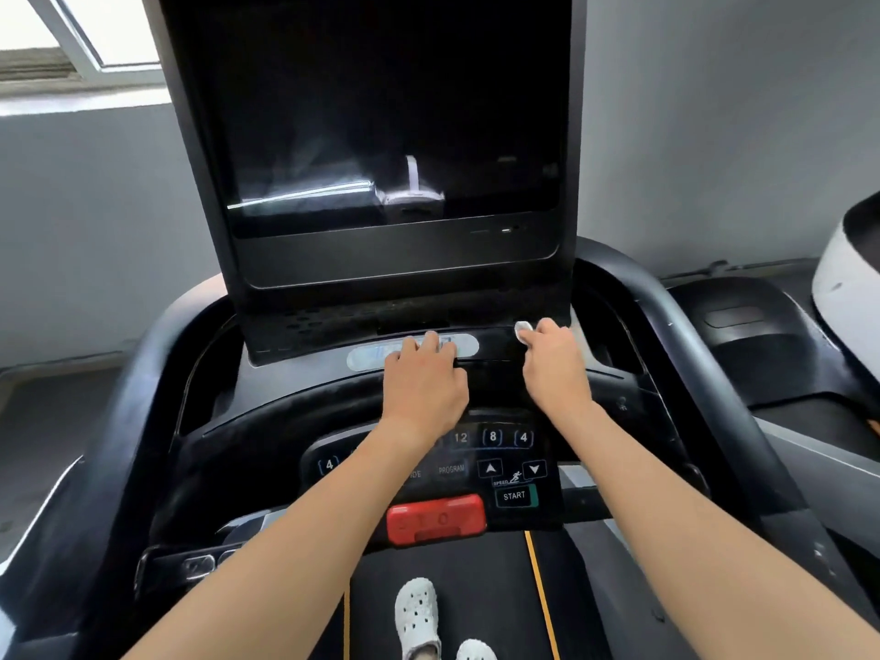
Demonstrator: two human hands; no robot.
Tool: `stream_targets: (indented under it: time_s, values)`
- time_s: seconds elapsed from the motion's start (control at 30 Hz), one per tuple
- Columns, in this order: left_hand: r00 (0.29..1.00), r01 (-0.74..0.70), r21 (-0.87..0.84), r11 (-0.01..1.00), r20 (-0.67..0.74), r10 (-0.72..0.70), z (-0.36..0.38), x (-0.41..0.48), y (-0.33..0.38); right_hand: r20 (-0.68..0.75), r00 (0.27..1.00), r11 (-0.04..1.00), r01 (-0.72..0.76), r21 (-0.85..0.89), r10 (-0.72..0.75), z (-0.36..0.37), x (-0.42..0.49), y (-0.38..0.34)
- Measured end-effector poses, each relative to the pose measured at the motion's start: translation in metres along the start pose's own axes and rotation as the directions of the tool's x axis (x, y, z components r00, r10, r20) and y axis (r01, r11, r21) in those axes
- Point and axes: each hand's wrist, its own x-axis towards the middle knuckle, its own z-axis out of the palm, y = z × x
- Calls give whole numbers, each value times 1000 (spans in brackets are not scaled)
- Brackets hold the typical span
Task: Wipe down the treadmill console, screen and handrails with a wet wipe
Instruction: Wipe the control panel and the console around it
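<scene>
Pinched white wipe [523, 327], right hand [555, 362], glossy console [333, 412]

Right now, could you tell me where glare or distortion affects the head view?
Head view: the dark screen carries streaky bright reflections low down; the wide-angle lens bows the handrails outward; the window is blown out; the keypad labels look slightly soft.

Plain grey walls [714, 111] all round, a white-framed window [81, 45] up in the left corner letting in daylight — and some white rounded machine [852, 273] poking in at the right edge.
</scene>
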Motion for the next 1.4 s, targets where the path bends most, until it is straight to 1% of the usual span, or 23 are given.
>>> stream_targets:
  time_s: [0.13, 0.17, 0.2, 0.3, 0.37, 0.4, 0.53, 0.6, 0.7, 0.83, 0.9, 0.97, 1.07, 1.13, 1.17, 1.27, 1.4]
  values:
    - [999, -37, -20, 999, -18, 37, -2, 7, -3, 122, 982, 990, 143, -6, -141, -1, 1, -26]
    - [998, -51, -15, 999, -26, 50, -2, 8, -4, 137, 979, 988, 155, -6, -153, 0, 0, -26]
    - [997, -62, -13, 998, -35, 62, -2, 8, -5, 129, 983, 991, 133, 12, -133, 0, -1, -23]
    - [995, -88, -13, 996, -56, 87, -3, 9, -9, 64, 997, 993, -51, 103, 45, 0, -12, -10]
    - [993, -102, -17, 995, -61, 101, -3, 7, -11, 43, 994, 985, -104, 140, 99, 0, -17, -11]
    - [993, -106, -21, 994, -62, 105, -3, 6, -12, 42, 996, 986, -89, 145, 83, 0, -19, -16]
    - [992, -112, -44, 993, -65, 109, -5, 8, -11, 94, 991, 987, 86, 139, -100, 0, -18, -47]
    - [992, -110, -43, 993, -64, 107, -6, 8, -10, 96, 989, 985, 99, 140, -113, -1, -17, -52]
    - [993, -93, -34, 995, -76, 90, -4, 8, -9, 103, 993, 992, 37, 123, -50, -4, -18, -39]
    - [993, -78, -45, 996, -91, 74, -1, 8, -7, 80, 986, 978, -154, 140, 144, -10, -20, -9]
    - [994, -66, -44, 997, -85, 62, -2, 8, -5, 88, 978, 966, -203, 162, 191, -12, -20, -8]
    - [996, -42, -56, 998, -82, 37, -3, 9, -3, 100, 984, 969, -166, 181, 150, -10, -17, -18]
    - [997, -22, -48, 999, -73, 18, -3, 8, 1, 88, 995, 981, 29, 192, -46, -2, -21, -41]
    - [998, -10, -34, 999, -66, 8, -4, 8, 4, 89, 987, 974, 113, 198, -132, -2, -22, -48]
    - [998, 1, -31, 1000, -64, -3, -4, 9, 6, 95, 984, 971, 130, 201, -151, -2, -20, -46]
    - [997, 33, -62, 998, -73, -37, -1, 11, 12, 112, 984, 976, 115, 187, -138, -7, -15, -29]
    - [998, 4, -96, 995, -56, -9, 3, 13, 25, 89, 996, 985, -14, 174, -2, -14, -16, 17]
